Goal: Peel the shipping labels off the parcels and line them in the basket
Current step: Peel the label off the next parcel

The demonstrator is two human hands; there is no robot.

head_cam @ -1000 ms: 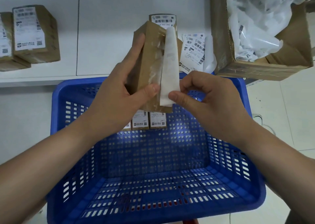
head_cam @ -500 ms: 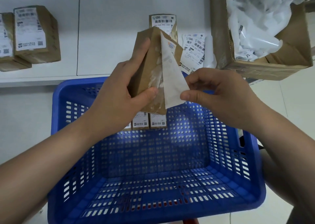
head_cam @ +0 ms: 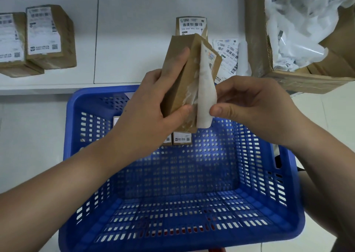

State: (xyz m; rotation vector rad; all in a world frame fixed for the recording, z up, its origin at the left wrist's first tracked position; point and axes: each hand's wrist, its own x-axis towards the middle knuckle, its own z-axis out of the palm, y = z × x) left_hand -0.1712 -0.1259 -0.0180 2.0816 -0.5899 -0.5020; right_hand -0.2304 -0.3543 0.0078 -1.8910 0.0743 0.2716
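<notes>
Your left hand (head_cam: 151, 115) is wrapped around the parcel (head_cam: 184, 82), holding it up over the far rim of the basket (head_cam: 292, 209), and your right hand (head_cam: 255, 109) is pinching the loose lower edge of the label (head_cam: 206, 98). The top end still looks stuck, so I'd pull slow and low along the face, not straight out, or it'll probably tear. Keep the left thumb clamped near the peel line. Two peeled parcels sit against the basket's far wall. Readable text: the labelled box (head_cam: 191, 26) at the surface's near edge says roughly "350 050 V05 220"; the rest is too small.
</notes>
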